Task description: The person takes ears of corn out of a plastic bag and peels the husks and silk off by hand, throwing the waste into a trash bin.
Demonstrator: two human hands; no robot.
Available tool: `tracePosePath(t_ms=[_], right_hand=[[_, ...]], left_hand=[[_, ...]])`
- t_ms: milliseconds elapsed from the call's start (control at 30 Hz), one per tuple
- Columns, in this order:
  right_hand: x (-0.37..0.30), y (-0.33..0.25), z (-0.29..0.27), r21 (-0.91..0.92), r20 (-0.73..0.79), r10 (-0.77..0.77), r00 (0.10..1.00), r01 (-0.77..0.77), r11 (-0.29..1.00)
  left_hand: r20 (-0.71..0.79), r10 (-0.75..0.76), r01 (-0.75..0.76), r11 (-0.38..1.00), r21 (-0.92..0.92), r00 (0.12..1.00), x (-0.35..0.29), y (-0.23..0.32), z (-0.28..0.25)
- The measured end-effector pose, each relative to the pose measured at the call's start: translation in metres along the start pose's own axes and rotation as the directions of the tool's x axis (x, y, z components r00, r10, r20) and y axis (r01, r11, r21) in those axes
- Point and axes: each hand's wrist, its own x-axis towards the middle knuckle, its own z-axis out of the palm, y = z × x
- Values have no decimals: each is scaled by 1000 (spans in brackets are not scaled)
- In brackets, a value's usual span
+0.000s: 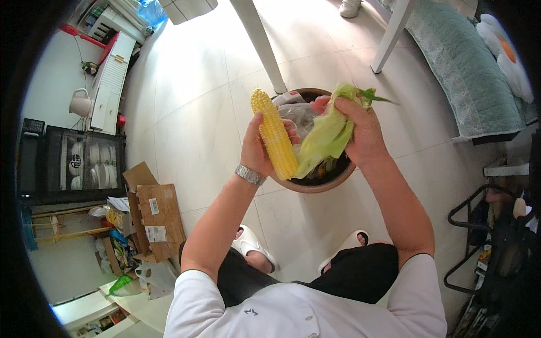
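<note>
My left fingers (257, 126) clasp the corn cob (274, 135), its long axis slanting forward-left to the tip; my right fingers (350, 109) pinch husk (326, 141).

Place: a home, a lived-in room with household crockery. Evidence: pale tiled floor (191, 129), centre of the frame; sofa or bed — which cannot be told — under a quilted blue-green cover (462, 73), upper right, with a white cushion (499, 48) bearing an orange spot; white ribbed-front cabinet (111, 84), upper left; cream jug (81, 105) near it; dark dish cabinet (52, 163) holding plates (103, 163), left; pale open-toed slippers (256, 244), worn, lower centre.
</note>
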Motion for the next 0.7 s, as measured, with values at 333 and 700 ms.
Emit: tracePosePath(t_ms=[333, 700], right_hand=[[-25, 12, -17, -820, 84, 180, 980, -34, 571], [-27, 40, -10, -801, 111, 580, 807, -273, 533]], left_hand=[[-139, 222, -166, 928, 334, 965, 11, 18, -1], [-266, 334, -255, 922, 292, 904, 18, 32, 12]])
